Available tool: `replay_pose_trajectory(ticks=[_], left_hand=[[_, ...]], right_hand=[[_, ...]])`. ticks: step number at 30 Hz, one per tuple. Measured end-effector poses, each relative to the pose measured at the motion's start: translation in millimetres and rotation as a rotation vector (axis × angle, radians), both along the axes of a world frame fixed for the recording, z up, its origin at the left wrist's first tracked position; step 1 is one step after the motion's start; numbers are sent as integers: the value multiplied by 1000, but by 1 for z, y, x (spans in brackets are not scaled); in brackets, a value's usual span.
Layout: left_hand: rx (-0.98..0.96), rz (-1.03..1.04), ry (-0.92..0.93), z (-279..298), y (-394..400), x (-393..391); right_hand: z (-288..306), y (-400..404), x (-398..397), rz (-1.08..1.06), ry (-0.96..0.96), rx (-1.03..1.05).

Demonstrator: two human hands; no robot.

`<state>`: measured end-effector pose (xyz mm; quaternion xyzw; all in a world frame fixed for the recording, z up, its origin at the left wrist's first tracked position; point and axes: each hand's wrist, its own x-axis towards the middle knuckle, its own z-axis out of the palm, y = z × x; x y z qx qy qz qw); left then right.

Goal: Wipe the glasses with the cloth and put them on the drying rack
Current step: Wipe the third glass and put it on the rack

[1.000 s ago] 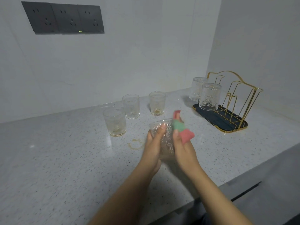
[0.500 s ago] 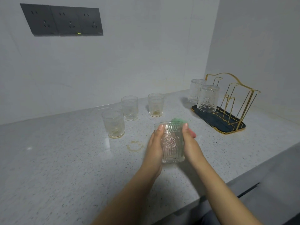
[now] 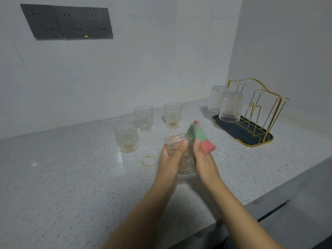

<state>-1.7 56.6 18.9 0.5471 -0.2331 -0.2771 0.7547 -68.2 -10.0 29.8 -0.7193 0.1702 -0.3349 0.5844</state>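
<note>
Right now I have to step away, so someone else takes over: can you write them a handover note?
Left hand holds the ribbed clear glass above the speckled counter. Right hand grips the green-and-red cloth against it.
Done: two glasses upside down on the gold wire drying rack.
Left: finish this glass and rack it; then the three glasses standing on the counter.
</note>
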Motion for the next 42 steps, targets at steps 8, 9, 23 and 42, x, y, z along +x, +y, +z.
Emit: replay_pose_trajectory(ticks=[8, 9, 23, 42], left_hand=[[-37, 125, 89, 0, -2, 6], [-38, 134, 90, -1, -2, 7], [101, 109, -228, 10, 3, -2], [126, -1, -178, -2, 1, 1]], right_hand=[[-12, 21, -10, 19, 91, -7], [-15, 22, -10, 21, 70, -39], [-10, 10, -6, -125, 30, 103], [4, 20, -15, -102, 62, 248]])
